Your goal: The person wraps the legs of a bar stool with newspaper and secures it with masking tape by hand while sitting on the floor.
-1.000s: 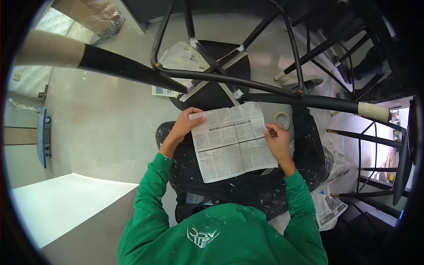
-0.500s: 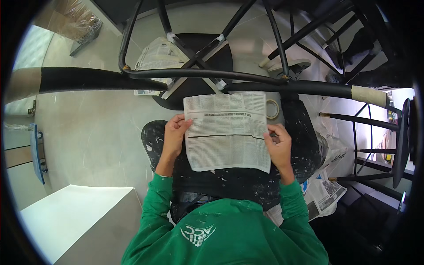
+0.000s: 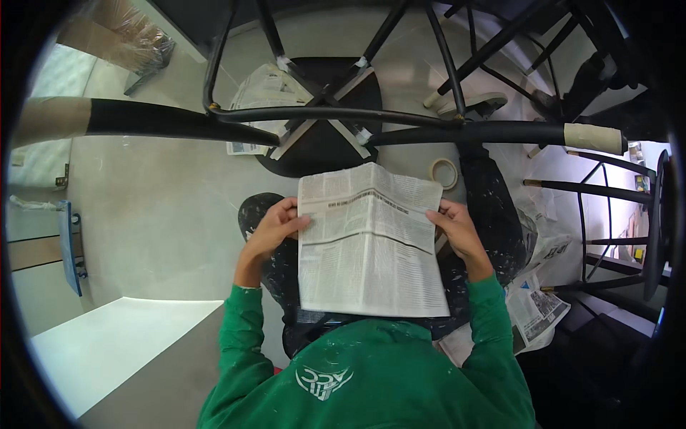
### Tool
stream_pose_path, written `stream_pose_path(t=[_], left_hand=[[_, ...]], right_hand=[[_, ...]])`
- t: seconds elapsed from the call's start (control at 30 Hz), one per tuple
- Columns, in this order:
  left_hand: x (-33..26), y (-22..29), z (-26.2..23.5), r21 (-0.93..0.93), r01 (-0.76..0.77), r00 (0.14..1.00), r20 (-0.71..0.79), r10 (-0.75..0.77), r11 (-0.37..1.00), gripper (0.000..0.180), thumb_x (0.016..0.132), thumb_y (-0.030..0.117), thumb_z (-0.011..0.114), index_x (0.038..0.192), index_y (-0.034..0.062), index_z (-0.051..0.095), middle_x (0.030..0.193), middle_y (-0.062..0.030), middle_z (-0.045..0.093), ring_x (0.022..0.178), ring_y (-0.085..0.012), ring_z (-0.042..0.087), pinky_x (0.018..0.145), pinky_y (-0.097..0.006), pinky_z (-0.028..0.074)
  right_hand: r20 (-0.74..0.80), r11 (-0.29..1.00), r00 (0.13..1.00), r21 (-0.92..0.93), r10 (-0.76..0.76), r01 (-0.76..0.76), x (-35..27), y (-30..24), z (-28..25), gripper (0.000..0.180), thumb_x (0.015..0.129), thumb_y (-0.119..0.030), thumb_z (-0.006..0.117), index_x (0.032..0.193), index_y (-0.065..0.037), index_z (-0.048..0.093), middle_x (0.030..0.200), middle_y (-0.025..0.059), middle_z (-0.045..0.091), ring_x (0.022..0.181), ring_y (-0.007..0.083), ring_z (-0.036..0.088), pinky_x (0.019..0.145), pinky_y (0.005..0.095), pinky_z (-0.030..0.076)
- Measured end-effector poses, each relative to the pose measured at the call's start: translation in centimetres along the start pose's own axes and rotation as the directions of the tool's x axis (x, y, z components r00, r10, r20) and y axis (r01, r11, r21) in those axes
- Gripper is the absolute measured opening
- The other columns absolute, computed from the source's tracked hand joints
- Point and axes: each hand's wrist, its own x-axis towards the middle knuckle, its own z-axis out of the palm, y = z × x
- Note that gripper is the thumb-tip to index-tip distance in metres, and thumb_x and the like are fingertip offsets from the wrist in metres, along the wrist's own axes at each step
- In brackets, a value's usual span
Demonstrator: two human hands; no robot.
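- Grey tiled floor [image 3: 153,214], pale, spread beneath everything listed.
- Black stool [image 3: 329,113], overturned, slim metal legs raised and splayed; bars crossed over a round seat [image 3: 321,159] on the floor; beige masking tape [image 3: 593,138] wrapped about the right leg's end.
- Green sweatshirt [image 3: 407,379], long-sleeved, paint-flecked, white emblem on the front; worn by the person.
- Black trousers [image 3: 493,222], spattered with white paint; knees spread to either side.
- White-topped box-like block [image 3: 128,322], lower left, grey side facing the person.
- Second black stool [image 3: 654,229], far right, lying on its side.
- Newspaper sheet [image 3: 368,250], single, rectangular, a lengthwise crease raised along its middle; held over the lap, just short of the overturned seat.
- Crumpled newspaper [image 3: 536,311], on the floor beside the right thigh.
- Left hand [image 3: 274,227], pinching the sheet's left edge, thumb on top.
- Right hand [image 3: 459,230], pinching the opposite edge, thumb on top; the two hands apart, the sheet's width between them.
- Masking tape roll [image 3: 455,174], cream, just beyond the sheet's upper right corner.
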Motion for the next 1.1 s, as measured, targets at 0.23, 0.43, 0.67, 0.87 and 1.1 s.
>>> stream_pose_path(t=[0.23, 0.43, 0.67, 0.87, 1.1], left_hand=[[5.1, -1.3, 1.7, 0.091, -0.153, 0.985, -0.062, 0.159, 0.984, 0.035, 0.098, 0.008, 0.074, 0.128, -0.0056, 0.061, 0.114, -0.0122, 0.076, 0.095, -0.0136, 0.073, 0.082, -0.028, 0.059], [3.5, -0.9, 2.0, 0.361, -0.284, 0.931, -0.116, 0.345, 0.888, 0.032, 0.098, 0.008, 0.073, 0.126, -0.0050, 0.064, 0.104, -0.0085, 0.077, 0.089, -0.0131, 0.073, 0.079, -0.028, 0.060], [0.5, -0.4, 1.8, 0.706, -0.367, 0.832, -0.043, 0.553, 0.606, 0.038, 0.096, 0.016, 0.076, 0.129, -0.0013, 0.068, 0.113, -0.0130, 0.077, 0.096, -0.0248, 0.073, 0.087, -0.034, 0.057], [-0.5, 6.4, 0.1, 0.456, -0.562, 0.780, 0.014, 0.626, 0.690, 0.073, 0.089, 0.034, 0.083, 0.149, 0.0046, 0.055, 0.144, -0.0135, 0.062, 0.134, -0.0306, 0.058, 0.114, -0.042, 0.043], [4.5, 12.6, 8.2, 0.696, -0.627, 0.773, 0.502, 0.388, 0.351, 0.058, 0.090, 0.025, 0.079, 0.141, 0.0039, 0.061, 0.135, -0.0176, 0.067, 0.125, -0.0367, 0.064, 0.107, -0.046, 0.050]], right_hand=[[-0.112, 0.915, 0.966, -0.361, -0.234, 0.180, 3.5, 2.9, -2.2, 0.024, 0.095, -0.005, 0.068, 0.115, 0.008, 0.071, 0.100, 0.0083, 0.076, 0.090, 0.0113, 0.069, 0.080, 0.0273, 0.054], [-0.024, 0.446, 0.678, -0.770, -0.735, 0.457, 1.8, -0.7, -0.1, 0.029, 0.087, 0.000, 0.068, 0.115, 0.000, 0.077, 0.083, 0.0109, 0.064, 0.071, 0.0203, 0.063, 0.065, 0.0338, 0.050], [0.075, 0.337, 0.559, -0.728, -0.826, 0.596, 0.6, -1.7, 2.0, 0.045, 0.079, 0.010, 0.066, 0.119, -0.006, 0.079, 0.080, 0.0083, 0.056, 0.068, 0.0210, 0.055, 0.062, 0.0329, 0.047], [0.184, 0.429, 0.670, -0.640, -0.720, 0.637, -1.3, -6.4, 3.0, 0.046, 0.080, 0.009, 0.067, 0.120, -0.010, 0.080, 0.083, 0.0092, 0.057, 0.071, 0.0214, 0.058, 0.063, 0.0336, 0.047], [0.297, 0.380, 0.693, -0.663, -0.657, 0.645, -1.2, -10.4, 3.8, 0.043, 0.082, 0.006, 0.068, 0.120, -0.011, 0.080, 0.085, 0.0081, 0.060, 0.077, 0.0229, 0.060, 0.069, 0.0348, 0.048]])
